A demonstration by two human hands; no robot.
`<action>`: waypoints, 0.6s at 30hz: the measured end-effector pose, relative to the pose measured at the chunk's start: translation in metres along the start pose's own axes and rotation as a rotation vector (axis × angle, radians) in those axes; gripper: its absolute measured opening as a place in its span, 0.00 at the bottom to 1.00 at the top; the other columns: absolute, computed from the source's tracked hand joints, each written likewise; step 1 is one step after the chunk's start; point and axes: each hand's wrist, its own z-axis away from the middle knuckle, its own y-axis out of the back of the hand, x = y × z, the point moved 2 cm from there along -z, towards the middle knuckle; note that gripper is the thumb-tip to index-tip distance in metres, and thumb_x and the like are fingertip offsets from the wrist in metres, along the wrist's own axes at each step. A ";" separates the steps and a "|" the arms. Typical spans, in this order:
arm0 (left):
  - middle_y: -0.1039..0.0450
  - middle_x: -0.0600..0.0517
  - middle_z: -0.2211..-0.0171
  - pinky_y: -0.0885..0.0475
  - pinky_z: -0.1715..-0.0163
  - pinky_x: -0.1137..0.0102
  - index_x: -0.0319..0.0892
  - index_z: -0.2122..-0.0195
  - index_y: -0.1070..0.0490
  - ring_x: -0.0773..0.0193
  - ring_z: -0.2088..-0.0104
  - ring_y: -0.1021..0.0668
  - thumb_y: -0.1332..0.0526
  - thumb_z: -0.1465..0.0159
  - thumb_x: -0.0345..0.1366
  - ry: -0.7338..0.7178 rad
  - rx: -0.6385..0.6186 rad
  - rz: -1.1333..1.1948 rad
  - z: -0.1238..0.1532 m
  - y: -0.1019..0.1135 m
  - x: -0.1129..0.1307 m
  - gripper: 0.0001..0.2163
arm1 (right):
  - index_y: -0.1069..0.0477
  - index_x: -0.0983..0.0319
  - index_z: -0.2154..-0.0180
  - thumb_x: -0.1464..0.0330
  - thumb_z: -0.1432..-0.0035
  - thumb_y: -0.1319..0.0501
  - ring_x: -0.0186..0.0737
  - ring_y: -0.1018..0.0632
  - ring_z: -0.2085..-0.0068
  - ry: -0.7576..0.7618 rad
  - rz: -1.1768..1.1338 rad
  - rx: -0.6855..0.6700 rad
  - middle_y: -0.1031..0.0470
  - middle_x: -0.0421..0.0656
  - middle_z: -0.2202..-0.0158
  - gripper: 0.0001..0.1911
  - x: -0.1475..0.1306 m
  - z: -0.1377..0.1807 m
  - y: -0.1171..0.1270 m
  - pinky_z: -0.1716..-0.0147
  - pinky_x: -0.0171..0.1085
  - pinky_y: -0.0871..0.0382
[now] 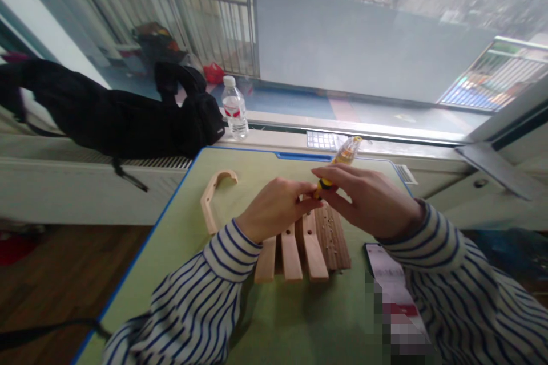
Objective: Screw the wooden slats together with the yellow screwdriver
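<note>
My right hand is closed round a screwdriver with a clear yellow handle that points up and away. My left hand pinches at the screwdriver's tip end, fingers pressed together; what it holds there is too small to make out. Both hands hover just above a set of pale wooden slats lying side by side on the green table. One wider wooden piece has rows of small holes. A curved wooden hook-shaped piece lies to the left of my left hand.
A phone lies by my right forearm. On the window ledge behind the table stand a plastic water bottle and a black bag. The table's blue-edged left side drops to a wooden floor.
</note>
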 end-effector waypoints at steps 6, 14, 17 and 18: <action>0.27 0.53 0.75 0.39 0.76 0.76 0.42 0.63 0.27 0.70 0.77 0.28 0.45 0.39 0.42 -0.001 0.036 -0.020 0.000 0.000 -0.002 0.11 | 0.34 0.60 0.54 0.65 0.41 0.50 0.38 0.26 0.59 0.021 0.001 -0.016 0.27 0.43 0.55 0.15 0.000 -0.005 -0.001 0.61 0.37 0.34; 0.27 0.53 0.75 0.39 0.77 0.75 0.43 0.63 0.27 0.70 0.77 0.29 0.45 0.41 0.47 0.034 0.023 -0.013 -0.002 0.004 -0.002 0.15 | 0.37 0.62 0.55 0.63 0.42 0.50 0.34 0.26 0.70 -0.050 -0.051 -0.047 0.26 0.42 0.65 0.14 0.000 -0.008 -0.002 0.72 0.34 0.37; 0.27 0.53 0.74 0.39 0.76 0.75 0.43 0.64 0.27 0.69 0.75 0.28 0.46 0.40 0.47 0.034 0.000 0.003 -0.002 0.005 -0.003 0.15 | 0.36 0.62 0.58 0.61 0.41 0.51 0.34 0.27 0.71 -0.051 -0.069 -0.049 0.26 0.42 0.68 0.13 0.001 -0.008 -0.004 0.72 0.34 0.37; 0.27 0.53 0.74 0.39 0.76 0.75 0.43 0.64 0.27 0.69 0.75 0.28 0.46 0.40 0.47 0.031 -0.006 0.012 -0.002 0.005 -0.003 0.15 | 0.36 0.62 0.59 0.61 0.41 0.51 0.34 0.27 0.71 -0.055 -0.069 -0.043 0.26 0.42 0.68 0.13 0.001 -0.008 -0.004 0.72 0.34 0.37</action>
